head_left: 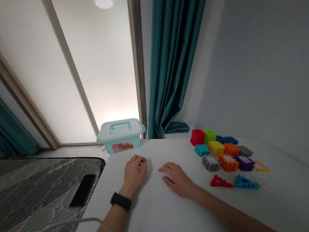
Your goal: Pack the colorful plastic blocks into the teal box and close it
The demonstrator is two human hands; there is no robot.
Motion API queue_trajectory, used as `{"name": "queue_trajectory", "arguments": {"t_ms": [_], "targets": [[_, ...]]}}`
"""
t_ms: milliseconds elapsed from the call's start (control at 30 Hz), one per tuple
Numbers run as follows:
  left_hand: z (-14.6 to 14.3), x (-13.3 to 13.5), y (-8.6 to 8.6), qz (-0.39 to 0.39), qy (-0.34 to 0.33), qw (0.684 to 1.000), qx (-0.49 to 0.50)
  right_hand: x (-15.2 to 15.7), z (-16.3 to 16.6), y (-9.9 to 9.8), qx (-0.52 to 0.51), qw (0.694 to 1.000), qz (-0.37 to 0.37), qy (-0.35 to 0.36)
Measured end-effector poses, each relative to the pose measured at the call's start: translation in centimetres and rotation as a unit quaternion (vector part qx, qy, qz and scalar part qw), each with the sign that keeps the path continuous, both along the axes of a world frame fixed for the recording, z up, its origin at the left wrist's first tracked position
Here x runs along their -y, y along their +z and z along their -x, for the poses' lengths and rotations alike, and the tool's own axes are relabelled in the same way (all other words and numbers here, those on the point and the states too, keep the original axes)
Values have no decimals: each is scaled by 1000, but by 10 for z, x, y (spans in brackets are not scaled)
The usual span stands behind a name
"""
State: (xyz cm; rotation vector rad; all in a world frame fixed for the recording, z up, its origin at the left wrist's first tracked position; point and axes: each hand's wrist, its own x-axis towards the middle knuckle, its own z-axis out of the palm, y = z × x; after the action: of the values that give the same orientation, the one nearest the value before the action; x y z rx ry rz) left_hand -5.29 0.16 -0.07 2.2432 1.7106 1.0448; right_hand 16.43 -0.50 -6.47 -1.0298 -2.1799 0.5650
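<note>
My left hand (134, 173) rests on the white table (164, 223) with its fingers curled loosely inward and nothing in them; a black watch sits on that wrist. My right hand (177, 178) lies flat on the table, fingers stretched out, holding nothing. To the right of it lies a pile of toothed plastic blocks (223, 152) in red, green, blue, yellow, orange, grey and purple. A red triangle piece (220, 181) and a blue triangle piece (245, 182) lie nearest my right forearm. A pale teal lidded box (121, 135) stands at the table's far edge.
A black phone (82, 190) lies on the grey striped surface (24, 197) to the left. A white cable (58, 229) crosses the lower left. Teal curtains (174, 51) hang behind, and a white wall (276, 74) runs along the right.
</note>
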Motion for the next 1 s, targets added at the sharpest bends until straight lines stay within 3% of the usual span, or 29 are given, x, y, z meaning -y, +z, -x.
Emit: {"name": "queue_trajectory", "arguments": {"t_ms": [100, 233, 400, 500, 800, 1000], "targets": [[13, -8, 0, -19, 58, 998, 34, -26, 22, 3, -52, 999, -14, 7], [31, -18, -3, -36, 130, 987, 86, -74, 54, 23, -118, 989, -76, -49], [39, -25, -10, -38, 170, 976, 134, -129, 87, 65, -48, 980, -178, -68], [37, -25, -11, -39, 169, 974, 146, -148, 101, 81, 13, 977, -208, -43], [33, -21, -4, -64, 156, 975, 142, -161, 102, 96, 139, 959, -246, 2], [36, -13, 10, -129, 197, 965, 112, -144, 75, 95, 129, 962, -240, 24]]}}
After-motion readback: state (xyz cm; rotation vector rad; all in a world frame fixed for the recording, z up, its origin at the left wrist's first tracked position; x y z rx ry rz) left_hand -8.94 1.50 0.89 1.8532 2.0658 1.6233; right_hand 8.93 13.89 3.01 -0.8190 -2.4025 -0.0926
